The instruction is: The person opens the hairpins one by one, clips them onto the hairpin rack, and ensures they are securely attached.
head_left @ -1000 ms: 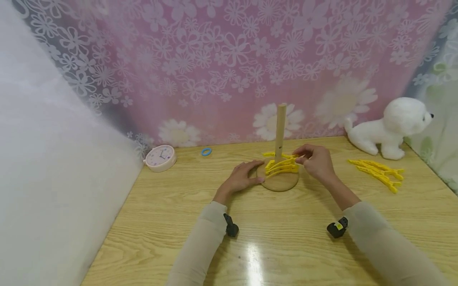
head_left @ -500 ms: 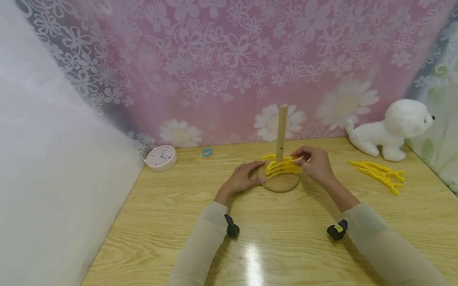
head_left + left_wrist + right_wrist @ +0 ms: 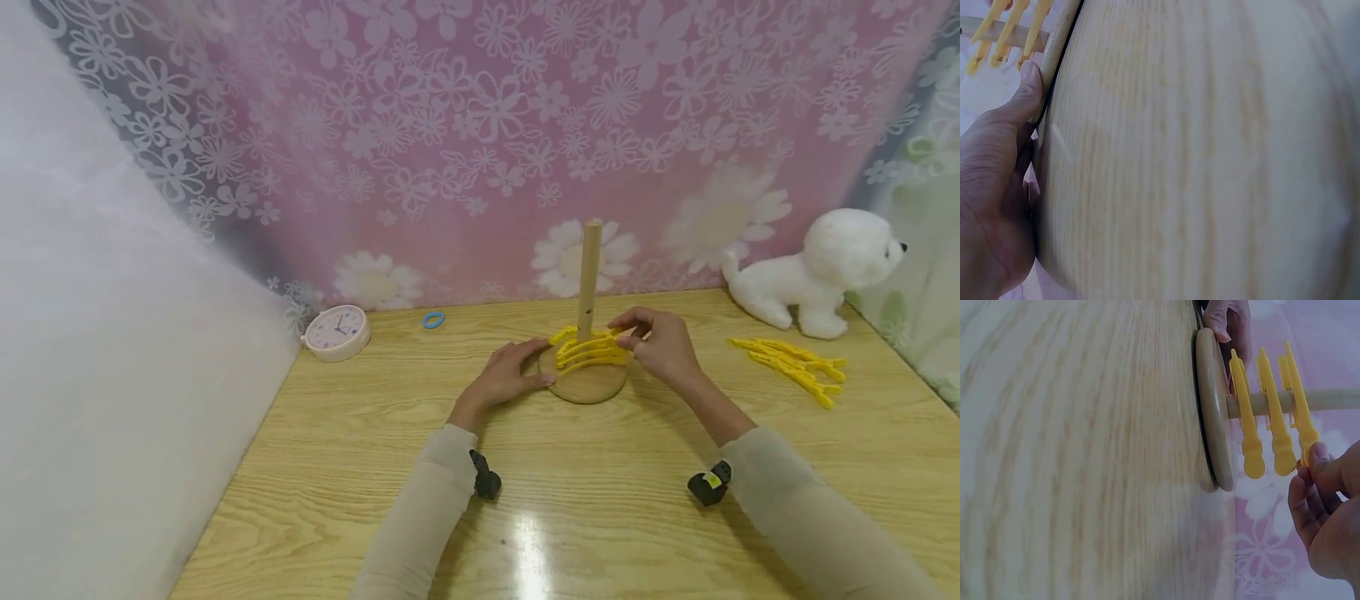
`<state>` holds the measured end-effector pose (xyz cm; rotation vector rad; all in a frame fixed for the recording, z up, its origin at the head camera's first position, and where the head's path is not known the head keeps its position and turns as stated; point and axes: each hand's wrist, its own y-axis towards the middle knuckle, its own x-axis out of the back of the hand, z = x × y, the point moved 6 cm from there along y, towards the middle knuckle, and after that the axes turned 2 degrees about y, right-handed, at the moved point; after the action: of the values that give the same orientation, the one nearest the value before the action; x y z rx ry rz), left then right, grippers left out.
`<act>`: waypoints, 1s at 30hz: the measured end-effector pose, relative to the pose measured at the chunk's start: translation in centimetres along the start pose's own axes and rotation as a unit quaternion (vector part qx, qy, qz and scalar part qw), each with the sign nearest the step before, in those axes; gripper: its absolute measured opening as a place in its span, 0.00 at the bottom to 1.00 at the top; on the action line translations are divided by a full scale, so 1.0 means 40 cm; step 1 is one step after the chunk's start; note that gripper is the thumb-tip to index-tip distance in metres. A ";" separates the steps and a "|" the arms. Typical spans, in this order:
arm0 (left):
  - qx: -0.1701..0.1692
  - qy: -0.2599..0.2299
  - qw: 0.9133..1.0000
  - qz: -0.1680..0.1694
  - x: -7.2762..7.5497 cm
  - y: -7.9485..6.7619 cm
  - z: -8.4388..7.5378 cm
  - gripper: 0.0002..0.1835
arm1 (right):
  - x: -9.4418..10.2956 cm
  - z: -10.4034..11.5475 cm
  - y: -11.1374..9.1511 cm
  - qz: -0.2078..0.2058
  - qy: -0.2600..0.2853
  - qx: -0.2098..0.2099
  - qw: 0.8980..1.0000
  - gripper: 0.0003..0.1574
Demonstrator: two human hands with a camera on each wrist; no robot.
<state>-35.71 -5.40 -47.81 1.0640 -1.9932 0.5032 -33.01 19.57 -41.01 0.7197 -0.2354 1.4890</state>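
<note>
A wooden stand has a round base (image 3: 588, 390) and an upright post (image 3: 590, 271). Several yellow plastic clips sit across the post; in the right wrist view a lowest clip (image 3: 1247, 425), a middle clip (image 3: 1277, 422) and a top clip (image 3: 1300, 397) lie one above another. My right hand (image 3: 665, 346) pinches the handle end of the top clip between thumb and fingers. At the base's left edge, my left hand (image 3: 506, 375) holds the rim, its thumb (image 3: 1027, 87) against the rim and its fingers spread around the far side, partly hidden.
More yellow clips (image 3: 795, 367) lie in a pile to the right. A white plush dog (image 3: 817, 271) stands behind them. At the back left are a pink clock (image 3: 337, 333) and a blue ring (image 3: 433, 320). A floral curtain (image 3: 480, 150) borders the wooden table (image 3: 375, 467).
The far arm of the top clip has swung down and closer to the post while the right hand keeps its pinch. The left hand stays at the base.
</note>
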 end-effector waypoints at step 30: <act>-0.004 -0.001 1.000 -0.005 -0.003 0.002 0.001 0.38 | 0.030 -0.045 -0.035 0.046 0.120 0.031 0.991 0.24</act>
<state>-35.76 -5.34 -47.93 1.0696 -1.9886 0.4873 -32.07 21.68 -42.13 0.5790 -0.0384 1.6612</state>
